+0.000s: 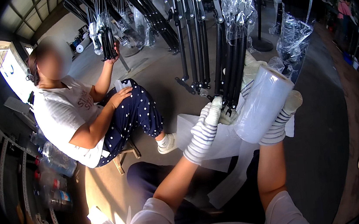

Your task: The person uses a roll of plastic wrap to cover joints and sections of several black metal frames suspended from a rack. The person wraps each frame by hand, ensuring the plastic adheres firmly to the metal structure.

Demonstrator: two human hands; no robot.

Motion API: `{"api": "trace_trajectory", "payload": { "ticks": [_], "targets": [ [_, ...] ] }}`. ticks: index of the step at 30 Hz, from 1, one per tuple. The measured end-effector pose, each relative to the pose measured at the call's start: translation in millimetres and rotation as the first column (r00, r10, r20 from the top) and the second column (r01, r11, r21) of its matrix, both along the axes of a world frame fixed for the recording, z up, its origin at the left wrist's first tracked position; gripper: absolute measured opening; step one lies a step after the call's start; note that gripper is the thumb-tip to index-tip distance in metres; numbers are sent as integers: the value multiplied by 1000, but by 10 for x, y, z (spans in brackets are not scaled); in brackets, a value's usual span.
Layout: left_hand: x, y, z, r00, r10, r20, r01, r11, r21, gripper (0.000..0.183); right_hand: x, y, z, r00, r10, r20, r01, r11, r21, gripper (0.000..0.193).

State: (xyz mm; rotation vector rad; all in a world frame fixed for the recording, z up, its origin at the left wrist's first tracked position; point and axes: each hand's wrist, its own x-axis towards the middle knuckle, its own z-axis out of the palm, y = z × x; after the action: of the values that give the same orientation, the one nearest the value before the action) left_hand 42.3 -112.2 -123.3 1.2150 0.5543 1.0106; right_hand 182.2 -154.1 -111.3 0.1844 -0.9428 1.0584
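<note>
I have striped white gloves on both hands. My left hand (205, 129) is closed at the lower ends of a bundle of black metal rods (232, 69), which hang down with small end fittings. My right hand (280, 123) grips a roll of clear plastic film (263, 105) from its right side, the roll tilted beside the rods. Crumpled clear film (238, 1) wraps the bundle higher up. Behind the roll shows another striped glove (248, 76), partly hidden; whose it is I cannot tell. White sheet material (224, 146) lies below my hands, over my lap.
At left a person (72, 110) sits on a low wooden stool (121, 159), one hand at another rod bundle (106, 41). More black rods (189, 36) hang ahead. A film-wrapped bundle (296, 34) stands at right. Metal shelving (25, 189) with plastic bottles lines the left.
</note>
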Motion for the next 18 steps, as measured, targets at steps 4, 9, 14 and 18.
{"api": "trace_trajectory", "payload": {
  "ticks": [4,9,14,18],
  "targets": [
    [-56,80,-80,998,-60,-29,59,998,-17,30,-185,19,237,988,-81,131,93,991,-91,84],
    [-17,43,-18,936,329,124,-351,870,345,36,-106,151,176,965,-57,258,65,998,-23,81],
    [-93,-9,379,858,396,327,-503,523,688,22,-221,156,241,933,-239,269,244,970,17,85],
    [119,154,916,933,216,288,-358,468,808,38,-110,42,-21,917,-284,280,333,932,-146,91]
  ]
}}
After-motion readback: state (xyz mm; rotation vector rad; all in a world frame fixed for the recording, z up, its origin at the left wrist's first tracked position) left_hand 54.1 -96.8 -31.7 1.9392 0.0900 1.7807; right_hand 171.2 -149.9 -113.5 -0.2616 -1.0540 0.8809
